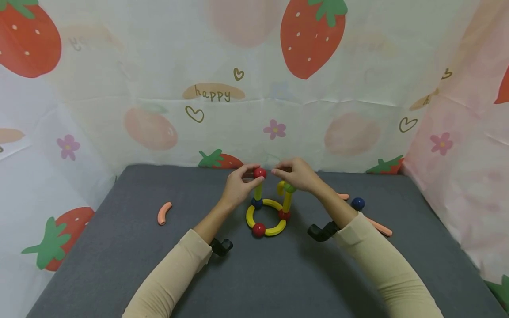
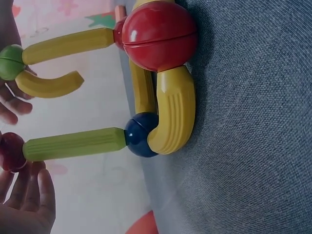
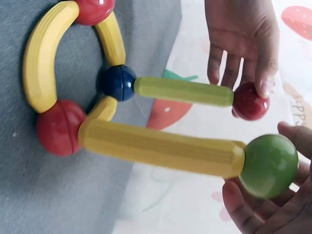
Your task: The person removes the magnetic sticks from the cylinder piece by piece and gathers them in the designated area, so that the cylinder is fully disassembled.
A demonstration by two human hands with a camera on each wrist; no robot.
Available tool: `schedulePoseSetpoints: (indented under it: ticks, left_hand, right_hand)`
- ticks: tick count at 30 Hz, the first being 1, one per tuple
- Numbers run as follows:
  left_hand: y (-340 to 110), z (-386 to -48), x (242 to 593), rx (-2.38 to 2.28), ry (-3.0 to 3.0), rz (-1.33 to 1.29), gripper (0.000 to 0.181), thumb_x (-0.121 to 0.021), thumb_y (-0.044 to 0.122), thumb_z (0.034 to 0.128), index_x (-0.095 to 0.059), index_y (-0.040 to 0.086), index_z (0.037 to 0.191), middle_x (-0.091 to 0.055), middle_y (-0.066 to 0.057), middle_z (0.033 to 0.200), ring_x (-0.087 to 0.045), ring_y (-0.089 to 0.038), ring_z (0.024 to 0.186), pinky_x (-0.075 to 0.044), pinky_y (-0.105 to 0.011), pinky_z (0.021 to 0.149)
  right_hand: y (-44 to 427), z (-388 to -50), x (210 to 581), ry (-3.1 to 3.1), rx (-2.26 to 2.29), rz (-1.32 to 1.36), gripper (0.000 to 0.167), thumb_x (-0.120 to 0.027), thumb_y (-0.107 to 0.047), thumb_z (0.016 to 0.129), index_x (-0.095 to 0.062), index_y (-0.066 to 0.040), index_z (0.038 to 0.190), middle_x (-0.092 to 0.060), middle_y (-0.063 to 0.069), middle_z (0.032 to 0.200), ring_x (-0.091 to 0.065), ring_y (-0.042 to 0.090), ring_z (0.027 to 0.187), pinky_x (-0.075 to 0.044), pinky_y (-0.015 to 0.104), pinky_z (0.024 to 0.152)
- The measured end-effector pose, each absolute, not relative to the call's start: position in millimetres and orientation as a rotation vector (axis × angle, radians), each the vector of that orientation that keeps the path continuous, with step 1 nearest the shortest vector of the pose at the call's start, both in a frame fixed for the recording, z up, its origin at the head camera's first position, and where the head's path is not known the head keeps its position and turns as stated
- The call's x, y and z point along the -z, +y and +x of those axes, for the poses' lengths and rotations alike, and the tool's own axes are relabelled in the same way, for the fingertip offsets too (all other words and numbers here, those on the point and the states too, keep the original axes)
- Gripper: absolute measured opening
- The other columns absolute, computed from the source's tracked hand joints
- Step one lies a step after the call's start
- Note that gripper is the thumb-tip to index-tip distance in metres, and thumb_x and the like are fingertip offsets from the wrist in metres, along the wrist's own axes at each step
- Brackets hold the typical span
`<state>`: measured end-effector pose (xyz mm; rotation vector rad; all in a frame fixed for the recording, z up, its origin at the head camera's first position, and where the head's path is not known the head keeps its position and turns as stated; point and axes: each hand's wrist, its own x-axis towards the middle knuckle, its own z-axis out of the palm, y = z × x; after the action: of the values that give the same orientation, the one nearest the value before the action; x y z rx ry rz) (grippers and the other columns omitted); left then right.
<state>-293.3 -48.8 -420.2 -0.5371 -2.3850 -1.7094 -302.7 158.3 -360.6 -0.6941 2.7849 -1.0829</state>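
My left hand (image 1: 237,186) pinches a red ball (image 1: 260,172) between thumb and fingers, on top of an upright light-green rod (image 3: 183,91). That rod rises from a blue ball (image 3: 119,83) in a ring of curved yellow pieces (image 1: 250,216) and red balls (image 1: 259,229). A second, yellow rod (image 3: 161,148) stands on the ring and carries a green ball (image 3: 270,165), from which a curved yellow piece (image 2: 48,87) juts. Beside and above the green ball is my right hand (image 1: 301,175), its fingers loosely bent, with nothing seen gripped between them.
A curved orange piece (image 1: 163,213) lies on the grey table (image 1: 131,247) at the left. Right of the ring are a loose blue ball (image 1: 358,203), a long orange piece (image 1: 380,227) and another orange piece (image 1: 343,196) partly behind my right forearm. A strawberry-patterned cloth (image 1: 246,128) hangs behind.
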Motion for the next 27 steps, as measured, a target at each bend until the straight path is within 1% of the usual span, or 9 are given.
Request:
schedulePoseSetpoints:
  ticks: [5,9,13,19,22,27]
  left_hand:
    - [-49.0,-292.9,420.1,1.702,-2.39,-0.537,0.041,-0.069,0.019,0.0917,-0.06,0.006,0.129,-0.064,-0.014,0.125,-0.062,-0.028,0.114,-0.052,-0.042,0.098]
    - [-48.6,-291.6,419.0,1.699,-2.389,-0.551,0.042,-0.069,0.019,0.0916,-0.06,0.006,0.13,-0.064,-0.015,0.126,-0.062,-0.029,0.115,-0.052,-0.042,0.097]
    - [-48.0,-290.9,418.7,1.698,-2.389,-0.553,0.042,-0.069,0.019,0.0913,-0.06,0.006,0.13,-0.064,-0.015,0.126,-0.062,-0.029,0.115,-0.052,-0.042,0.097]
    - [-47.8,-291.4,419.8,1.702,-2.394,-0.553,0.042,-0.069,0.019,0.0915,-0.06,0.006,0.13,-0.064,-0.015,0.126,-0.061,-0.028,0.115,-0.052,-0.042,0.097]
    - [-48.0,-292.1,420.6,1.711,-2.385,-0.563,0.042,-0.069,0.019,0.0912,-0.06,0.006,0.13,-0.064,-0.015,0.126,-0.061,-0.029,0.115,-0.052,-0.042,0.097]
    - [-47.1,-272.7,395.8,1.734,-2.401,-0.559,0.042,-0.067,0.012,0.092,-0.058,-0.002,0.13,-0.061,-0.022,0.128,-0.059,-0.036,0.117,-0.049,-0.048,0.1]
  right_hand:
    - [171.4,-294.9,364.1,2.774,1.088,-0.78,0.028,-0.06,-0.025,0.098,-0.071,-0.004,0.112,-0.072,0.012,0.107,-0.066,0.024,0.095,-0.054,0.042,0.087]
    - [181.2,-287.4,368.0,2.759,1.126,-0.824,0.028,-0.063,-0.023,0.096,-0.07,-0.004,0.115,-0.069,0.013,0.112,-0.065,0.025,0.098,-0.054,0.044,0.09]
    - [187.6,-280.6,373.8,2.758,1.181,-0.85,0.031,-0.067,-0.023,0.093,-0.068,-0.005,0.118,-0.067,0.013,0.117,-0.064,0.024,0.099,-0.054,0.045,0.089]
    - [190.7,-272.3,381.0,2.765,1.266,-0.869,0.035,-0.071,-0.019,0.09,-0.067,-0.003,0.12,-0.066,0.013,0.117,-0.063,0.025,0.099,-0.054,0.048,0.088]
    - [191.5,-270.1,384.0,2.799,1.278,-0.851,0.034,-0.071,-0.019,0.09,-0.067,-0.004,0.12,-0.066,0.012,0.117,-0.063,0.025,0.099,-0.054,0.047,0.087]
    - [193.3,-270.4,388.5,2.811,1.338,-0.829,0.033,-0.071,-0.018,0.09,-0.068,-0.005,0.119,-0.066,0.013,0.117,-0.064,0.026,0.097,-0.056,0.045,0.086]
